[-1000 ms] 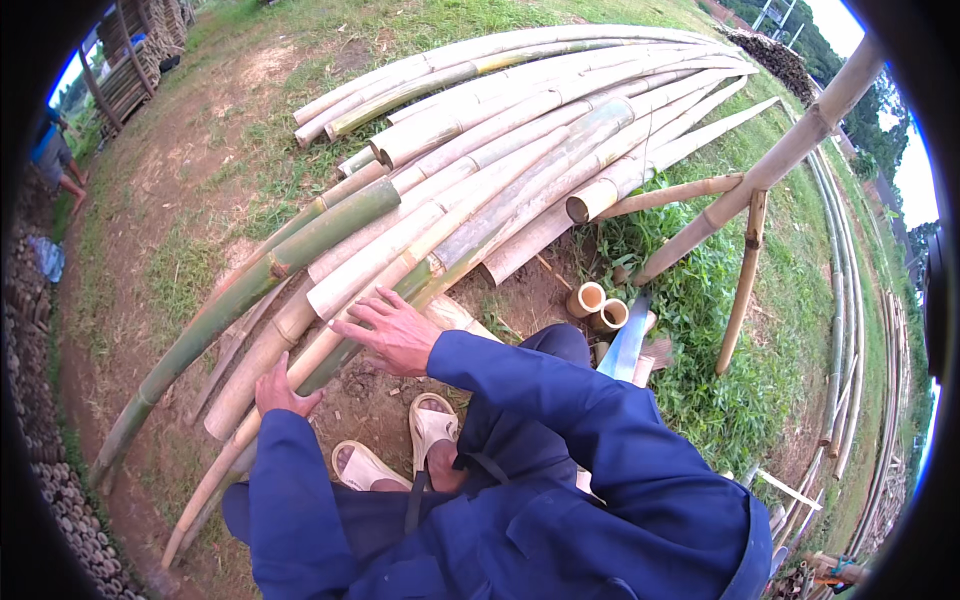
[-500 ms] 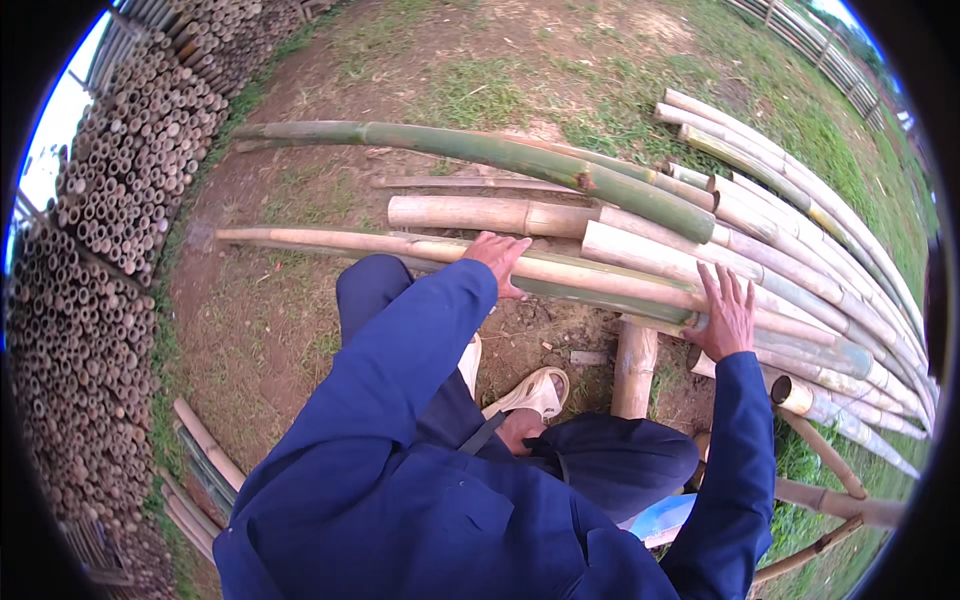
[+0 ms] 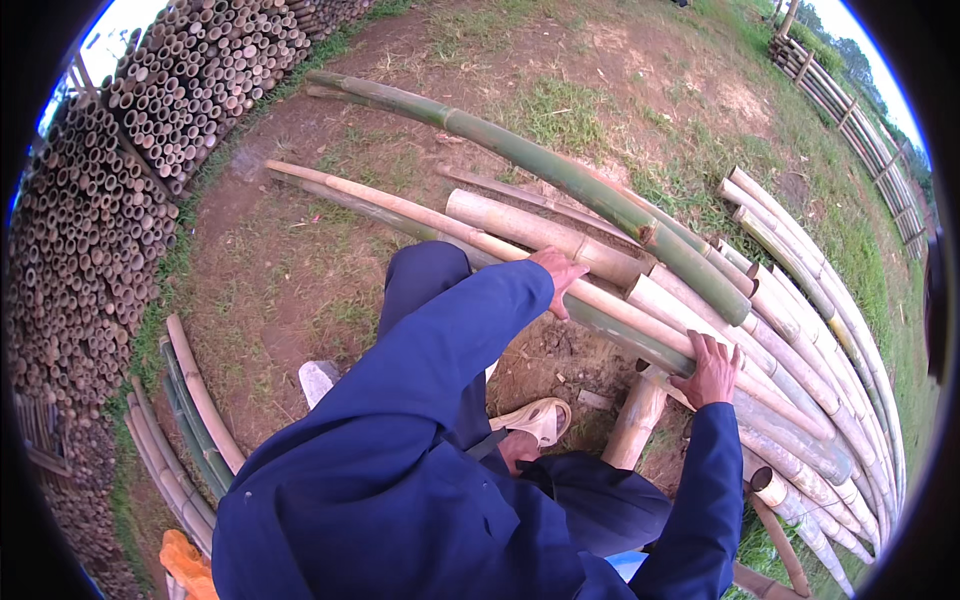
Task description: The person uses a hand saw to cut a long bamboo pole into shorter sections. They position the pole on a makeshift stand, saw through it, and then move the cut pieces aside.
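A long pale bamboo pole [image 3: 618, 309] runs slantwise in front of me, from the far left to the bamboo pile on the right. My left hand [image 3: 559, 279] is closed over its middle, fingers on the far side. Farther right, my right hand [image 3: 713, 369] grips the same pole from above, thumb on the near side. Just below it lies a greenish bamboo pole [image 3: 632, 340], partly covered by the pale one. A thick upright-looking bamboo piece [image 3: 637, 420] reaches beneath the poles near my right hand.
Beyond lie a thick green bamboo pole [image 3: 560, 172] and a short pale bamboo length [image 3: 540, 230]. Many cut poles [image 3: 800, 330] fan out at right. A tall stack of bamboo [image 3: 80, 250] fills the left side. More poles [image 3: 200, 400] and an orange cloth-like thing [image 3: 187, 562] lie lower left.
The view has turned, so the poles slant more steeply downward to the right. My right hand's fingers, spread before, have curled over the pale pole. My left hand stays on it.
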Motion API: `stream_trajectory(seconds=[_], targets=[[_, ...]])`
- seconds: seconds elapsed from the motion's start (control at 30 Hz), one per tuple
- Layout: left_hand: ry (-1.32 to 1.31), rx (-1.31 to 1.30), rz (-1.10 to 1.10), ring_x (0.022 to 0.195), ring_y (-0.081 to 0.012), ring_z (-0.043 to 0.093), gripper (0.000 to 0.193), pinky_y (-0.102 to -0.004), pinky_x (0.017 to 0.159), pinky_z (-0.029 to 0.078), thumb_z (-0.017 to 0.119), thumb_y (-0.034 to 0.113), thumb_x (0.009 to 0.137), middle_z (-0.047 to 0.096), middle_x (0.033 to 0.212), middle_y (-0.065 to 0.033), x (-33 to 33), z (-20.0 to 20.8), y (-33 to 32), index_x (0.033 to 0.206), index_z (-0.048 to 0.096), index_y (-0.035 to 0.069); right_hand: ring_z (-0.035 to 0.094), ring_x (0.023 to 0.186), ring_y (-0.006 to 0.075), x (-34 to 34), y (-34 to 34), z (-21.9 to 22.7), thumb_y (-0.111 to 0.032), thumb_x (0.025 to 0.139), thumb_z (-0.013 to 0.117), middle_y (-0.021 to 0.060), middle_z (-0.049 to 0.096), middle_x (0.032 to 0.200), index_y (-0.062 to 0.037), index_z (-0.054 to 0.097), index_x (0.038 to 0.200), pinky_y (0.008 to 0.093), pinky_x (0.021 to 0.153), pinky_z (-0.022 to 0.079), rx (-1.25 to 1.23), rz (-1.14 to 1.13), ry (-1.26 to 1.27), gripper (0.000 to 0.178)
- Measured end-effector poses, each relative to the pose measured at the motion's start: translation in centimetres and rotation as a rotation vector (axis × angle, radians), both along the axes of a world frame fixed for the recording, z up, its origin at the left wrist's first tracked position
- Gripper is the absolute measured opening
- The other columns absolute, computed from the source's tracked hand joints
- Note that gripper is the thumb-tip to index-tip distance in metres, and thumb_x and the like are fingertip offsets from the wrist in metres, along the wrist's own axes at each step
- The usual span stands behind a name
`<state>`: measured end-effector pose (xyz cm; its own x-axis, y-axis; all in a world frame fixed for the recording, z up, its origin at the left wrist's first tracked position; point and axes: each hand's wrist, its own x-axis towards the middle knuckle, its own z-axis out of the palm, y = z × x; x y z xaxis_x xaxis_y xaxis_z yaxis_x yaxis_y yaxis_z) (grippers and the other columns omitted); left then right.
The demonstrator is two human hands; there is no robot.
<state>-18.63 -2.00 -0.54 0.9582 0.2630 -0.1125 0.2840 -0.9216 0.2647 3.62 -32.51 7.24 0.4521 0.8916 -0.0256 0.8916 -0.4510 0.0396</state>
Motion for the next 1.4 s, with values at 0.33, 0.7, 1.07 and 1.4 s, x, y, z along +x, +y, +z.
stream_trajectory(seconds=[0.33,0.7,1.07,1.4], targets=[[0.045,-0.036,-0.028,0.132,-0.0376,0.054,0.123,-0.0524,0.115,0.037,0.094,0.055,0.057,0.057,0.141,-0.0197,0.8,1.2,0.6,0.154,0.037,0.007,0.059,0.122,0.0314,0.9,1.6,0.8,-0.034,0.057,0.095,0.0064,0.066,0.119,-0.021,0.06,0.132,0.0574,0.119,0.03,-0.089,-0.053,0.071,0.084],[-0.442,-0.583,0.249,0.085,-0.0381,0.068,0.022,-0.0485,0.078,0.054,0.058,0.021,0.101,0.069,0.088,-0.0155,-2.2,3.9,-4.4,0.117,0.068,0.009,0.06,0.12,0.0327,0.6,1.5,1.1,-0.035,0.055,0.095,0.0081,0.066,0.117,-0.0193,0.062,0.13,0.0531,0.118,0.034,-0.066,-0.029,0.069,0.083],[-0.269,-0.717,0.548,0.084,-0.0242,0.071,0.033,-0.0396,0.079,0.055,0.074,0.035,0.087,0.074,0.091,-0.0105,-3.2,-3.8,-9.5,0.099,0.07,0.004,0.061,0.117,0.0324,1.2,1.1,0.3,-0.036,0.056,0.096,0.0073,0.066,0.116,-0.0196,0.062,0.129,0.0509,0.113,0.037,-0.047,-0.006,0.064,0.083],[-0.367,-1.529,0.934,0.129,-0.0406,0.058,0.111,-0.0474,0.105,0.046,0.072,0.078,0.076,0.057,0.14,-0.0307,-3.0,-8.8,-7.8,0.151,0.047,0.001,0.061,0.111,0.0311,1.5,1.2,0.0,-0.035,0.058,0.094,0.0065,0.066,0.114,-0.0202,0.061,0.132,0.0466,0.103,0.043,-0.019,0.024,0.046,0.082]])
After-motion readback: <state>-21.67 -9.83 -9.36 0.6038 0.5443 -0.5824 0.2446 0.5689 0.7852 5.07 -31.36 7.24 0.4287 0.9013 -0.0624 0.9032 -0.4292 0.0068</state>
